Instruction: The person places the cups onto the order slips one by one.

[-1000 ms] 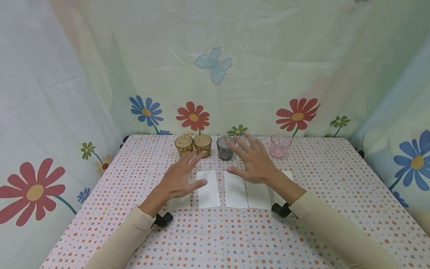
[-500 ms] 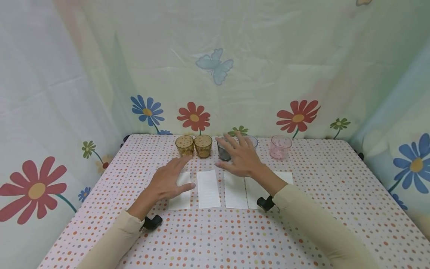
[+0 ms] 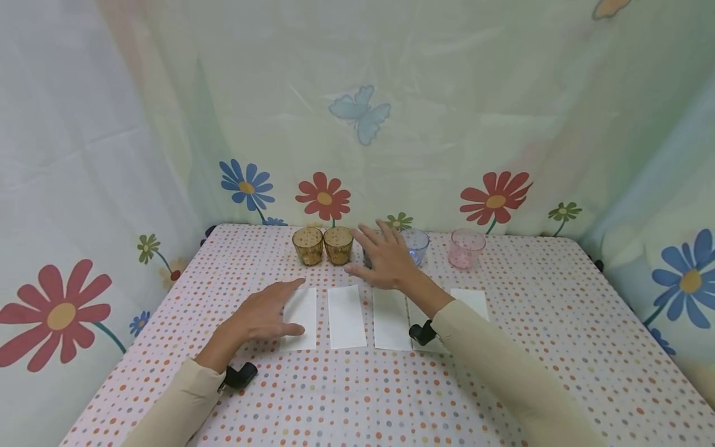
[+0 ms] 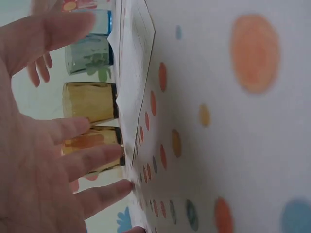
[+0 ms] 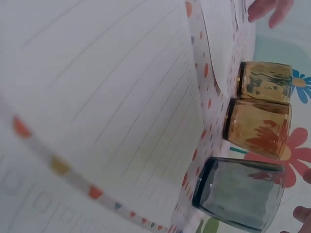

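My left hand (image 3: 262,315), fingers outstretched and thumb apart, hovers over the leftmost white paper sheet (image 3: 304,310) and holds nothing. Farther back, my right hand (image 3: 386,259) spreads its fingers in front of a grey glass cup (image 5: 240,191), which it mostly hides in the head view. I cannot tell whether it touches that cup. Two amber glass cups (image 3: 308,247) stand side by side left of the right hand. A clear bluish cup (image 3: 418,243) and a pink cup (image 3: 467,248) stand to its right.
Several white sheets, among them a lined one (image 5: 131,97), lie in a row before the cups. The dotted tablecloth (image 3: 357,403) covers the table. A flowered curtain (image 3: 424,149) hangs close behind the cups and along both sides.
Both hands have moved left, and the left one has also drawn nearer to me, off the amber cups. The right hand now covers the grey cup, leaving the bluish one more visible.
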A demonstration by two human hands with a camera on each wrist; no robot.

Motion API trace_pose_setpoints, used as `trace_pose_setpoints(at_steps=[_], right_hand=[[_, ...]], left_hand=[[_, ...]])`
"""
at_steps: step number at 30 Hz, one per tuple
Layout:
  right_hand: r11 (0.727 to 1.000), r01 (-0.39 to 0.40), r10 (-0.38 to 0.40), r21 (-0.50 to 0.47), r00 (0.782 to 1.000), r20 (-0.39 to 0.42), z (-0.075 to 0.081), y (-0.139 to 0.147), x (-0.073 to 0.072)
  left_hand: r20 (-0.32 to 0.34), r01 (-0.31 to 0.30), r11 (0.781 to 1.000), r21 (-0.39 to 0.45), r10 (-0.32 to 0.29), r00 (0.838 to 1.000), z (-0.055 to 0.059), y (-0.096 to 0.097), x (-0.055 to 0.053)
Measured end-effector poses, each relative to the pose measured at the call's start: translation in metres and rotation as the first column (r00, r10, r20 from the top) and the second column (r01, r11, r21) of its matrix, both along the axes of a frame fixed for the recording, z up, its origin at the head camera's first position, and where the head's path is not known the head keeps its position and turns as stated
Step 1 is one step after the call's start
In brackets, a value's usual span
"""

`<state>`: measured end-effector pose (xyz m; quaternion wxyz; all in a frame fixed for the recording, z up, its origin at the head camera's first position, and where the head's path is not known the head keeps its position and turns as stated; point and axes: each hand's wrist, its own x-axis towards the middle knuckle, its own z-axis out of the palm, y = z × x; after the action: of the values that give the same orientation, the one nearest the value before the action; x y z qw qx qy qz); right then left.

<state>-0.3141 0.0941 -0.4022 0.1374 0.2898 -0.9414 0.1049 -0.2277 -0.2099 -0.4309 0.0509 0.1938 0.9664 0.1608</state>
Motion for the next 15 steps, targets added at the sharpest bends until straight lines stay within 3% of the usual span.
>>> trace_pose_setpoints(at_steps=[7, 15], right_hand=[[1.000, 0.015, -0.015, -0.008, 0.998, 0.057, 0.006, -0.021, -0.011], [0.999, 0.035, -0.038, 0.032, 0.996, 0.081, 0.011, -0.044, -0.018]], left_hand=[[0.079, 0.029, 0.999, -0.029, -0.027, 0.997, -0.002, -0.004, 0.004], [0.093, 0.047, 0.995, -0.090, -0.039, 0.995, -0.002, -0.004, 0.003]])
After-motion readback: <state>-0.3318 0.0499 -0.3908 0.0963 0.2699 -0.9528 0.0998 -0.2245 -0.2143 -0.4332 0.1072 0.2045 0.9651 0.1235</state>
